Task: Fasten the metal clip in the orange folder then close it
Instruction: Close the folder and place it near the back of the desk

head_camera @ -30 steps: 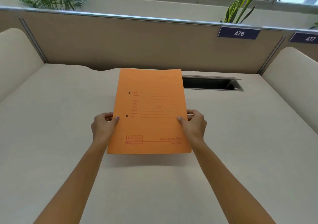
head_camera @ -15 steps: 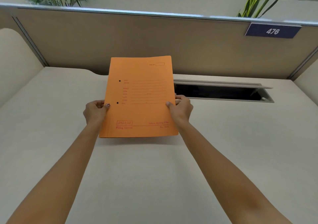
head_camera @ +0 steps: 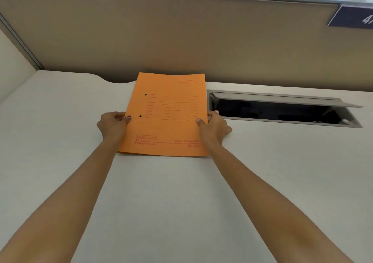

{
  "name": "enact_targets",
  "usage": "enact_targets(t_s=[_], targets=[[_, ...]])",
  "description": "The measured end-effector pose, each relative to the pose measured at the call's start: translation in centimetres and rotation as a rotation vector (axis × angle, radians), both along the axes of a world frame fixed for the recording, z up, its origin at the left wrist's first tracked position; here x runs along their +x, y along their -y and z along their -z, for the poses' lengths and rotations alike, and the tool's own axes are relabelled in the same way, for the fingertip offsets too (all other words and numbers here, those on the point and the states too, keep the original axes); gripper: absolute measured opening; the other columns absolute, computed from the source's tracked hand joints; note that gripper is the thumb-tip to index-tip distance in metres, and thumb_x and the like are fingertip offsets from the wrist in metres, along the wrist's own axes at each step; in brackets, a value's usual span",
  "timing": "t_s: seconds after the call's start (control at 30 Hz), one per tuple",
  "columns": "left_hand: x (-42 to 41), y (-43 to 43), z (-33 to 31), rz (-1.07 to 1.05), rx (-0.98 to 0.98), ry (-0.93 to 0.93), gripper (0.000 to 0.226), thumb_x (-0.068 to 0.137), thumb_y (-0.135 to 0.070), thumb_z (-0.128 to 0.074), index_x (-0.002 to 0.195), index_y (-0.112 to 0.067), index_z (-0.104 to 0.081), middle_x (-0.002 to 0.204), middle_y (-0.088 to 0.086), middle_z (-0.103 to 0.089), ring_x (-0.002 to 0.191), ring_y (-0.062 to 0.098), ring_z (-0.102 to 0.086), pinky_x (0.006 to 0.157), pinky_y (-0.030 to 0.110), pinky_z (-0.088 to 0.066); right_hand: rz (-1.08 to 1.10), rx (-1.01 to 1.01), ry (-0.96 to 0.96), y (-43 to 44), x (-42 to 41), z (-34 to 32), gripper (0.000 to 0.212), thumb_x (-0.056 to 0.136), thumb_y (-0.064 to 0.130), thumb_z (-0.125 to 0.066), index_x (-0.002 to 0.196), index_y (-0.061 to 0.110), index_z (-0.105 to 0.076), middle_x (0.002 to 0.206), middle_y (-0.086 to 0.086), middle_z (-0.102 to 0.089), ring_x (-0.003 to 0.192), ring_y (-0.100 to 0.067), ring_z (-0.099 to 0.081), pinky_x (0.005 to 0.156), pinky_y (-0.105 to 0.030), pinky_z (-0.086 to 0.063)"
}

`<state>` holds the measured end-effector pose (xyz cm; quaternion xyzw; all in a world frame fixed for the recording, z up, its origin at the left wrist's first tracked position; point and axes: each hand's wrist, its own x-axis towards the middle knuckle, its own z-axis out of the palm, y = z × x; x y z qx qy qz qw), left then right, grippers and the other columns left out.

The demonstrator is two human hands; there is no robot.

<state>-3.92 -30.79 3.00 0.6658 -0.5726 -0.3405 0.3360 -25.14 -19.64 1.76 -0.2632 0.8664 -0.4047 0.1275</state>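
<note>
The closed folder (head_camera: 167,119) is held near the tabletop's (head_camera: 181,202) far edge, printed cover up, its near edge low over the surface. Its left edge is gripped by the left hand (head_camera: 113,126), its right edge by the right hand (head_camera: 215,128). An open cable slot (head_camera: 282,111) is seen just right of it.

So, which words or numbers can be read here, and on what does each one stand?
"DELCAE", doubtful: red boxed stamp on the orange folder, low left.
"4", the rest cut off: dark blue sign on the partition.
Other red print on the folder: too blurred to read.
</note>
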Motion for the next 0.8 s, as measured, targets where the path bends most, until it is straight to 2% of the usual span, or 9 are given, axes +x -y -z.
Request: enact_targets(t_s=[0.07, 0.17, 0.27, 0.33, 0.43, 0.5, 0.57, 0.7, 0.8], targets=[[-0.1, 0.2, 0.1, 0.010, -0.041, 0.018, 0.029, 0.086, -0.020, -0.067, 0.111, -0.007, -0.068, 0.110, 0.013, -0.070, 0.091, 0.018, -0.059, 0.087, 0.027, -0.042, -0.011, 0.025, -0.072, 0.1, -0.1, 0.7, 0.026, 0.088, 0.028, -0.068, 0.112, 0.016, -0.064, 0.109, -0.007, -0.069, 0.109, -0.028, -0.054, 0.097, -0.040, -0.031], [-0.3, 0.0, 0.4, 0.041, -0.090, 0.052, 0.031, 0.086, -0.023, -0.067, 0.114, -0.009, -0.067, 0.112, 0.012, -0.070, 0.103, 0.024, -0.062, 0.097, 0.031, -0.041, -0.026, 0.076, -0.171, -0.2, -0.3, 1.3, 0.038, 0.089, 0.034, -0.065, 0.121, 0.016, -0.060, 0.121, -0.006, -0.061, 0.118, -0.028, -0.046, 0.101, -0.041, -0.031], [0.2, -0.7, 0.9, 0.106, -0.104, 0.068, 0.040, 0.087, -0.030, -0.064, 0.123, -0.013, -0.062, 0.120, 0.010, -0.066, 0.107, 0.023, -0.061, 0.095, 0.029, -0.040, -0.063, 0.009, -0.173, -1.3, -0.2, 1.5, 0.049, 0.087, 0.034, -0.066, 0.130, 0.016, -0.053, 0.130, -0.008, -0.048, 0.124, -0.026, -0.040, 0.106, -0.039, -0.029], [1.0, -1.4, 1.4, 0.208, -0.105, 0.119, 0.052, 0.086, -0.042, -0.063, 0.132, -0.020, -0.053, 0.133, 0.008, -0.057, 0.116, 0.024, -0.055, 0.099, 0.037, -0.040, -0.129, -0.093, -0.140, -2.5, 0.0, 1.6, 0.053, 0.088, 0.033, -0.067, 0.135, 0.017, -0.050, 0.135, -0.008, -0.044, 0.126, -0.024, -0.040, 0.109, -0.040, -0.028], [2.6, -3.2, 1.9, 0.473, -0.137, 0.321, 0.076, 0.077, -0.065, -0.058, 0.143, -0.034, -0.035, 0.152, 0.001, -0.032, 0.136, 0.025, -0.037, 0.110, 0.053, -0.028, -0.323, -0.120, -0.138, -5.1, 0.7, 2.2, 0.062, 0.089, 0.043, -0.063, 0.143, 0.021, -0.043, 0.149, -0.006, -0.037, 0.137, -0.023, -0.033, 0.115, -0.043, -0.026], [4.0, -4.8, 2.3, 0.609, -0.178, 0.415, 0.093, 0.062, -0.085, -0.045, 0.143, -0.041, -0.032, 0.156, 0.000, -0.025, 0.138, 0.024, -0.033, 0.113, 0.055, -0.024, -0.443, -0.057, -0.223, -6.6, 1.2, 2.8, 0.068, 0.088, 0.054, -0.059, 0.146, 0.026, -0.038, 0.156, -0.005, -0.031, 0.143, -0.022, -0.029, 0.118, -0.044, -0.023], [5.1, -6.0, 3.0, 0.685, -0.221, 0.471, 0.100, 0.053, -0.094, -0.032, 0.141, -0.046, -0.031, 0.157, -0.002, -0.021, 0.139, 0.022, -0.030, 0.115, 0.052, -0.020, -0.520, -0.005, -0.318, -7.6, 1.6, 3.2, 0.071, 0.086, 0.061, -0.055, 0.147, 0.030, -0.036, 0.160, -0.004, -0.027, 0.146, -0.023, -0.025, 0.121, -0.046, -0.020], [5.8, -6.6, 3.6, 0.709, -0.247, 0.492, 0.088, 0.063, -0.087, -0.035, 0.141, -0.045, -0.033, 0.158, 0.000, -0.019, 0.141, 0.023, -0.027, 0.116, 0.053, -0.017, -0.605, 0.108, -0.430, -8.2, 1.9, 3.8, 0.068, 0.086, 0.067, -0.047, 0.146, 0.035, -0.038, 0.162, -0.002, -0.023, 0.151, -0.023, -0.015, 0.124, -0.043, -0.007], [5.3, -6.4, 3.9, 0.665, -0.293, 0.478, 0.065, 0.081, -0.065, -0.051, 0.139, -0.039, -0.040, 0.157, 0.002, -0.025, 0.141, 0.024, -0.030, 0.114, 0.054, -0.020, -0.583, 0.111, -0.450, -7.7, 1.8, 3.9, 0.061, 0.089, 0.062, -0.048, 0.143, 0.034, -0.043, 0.160, -0.002, -0.028, 0.150, -0.023, -0.018, 0.124, -0.043, -0.007]])
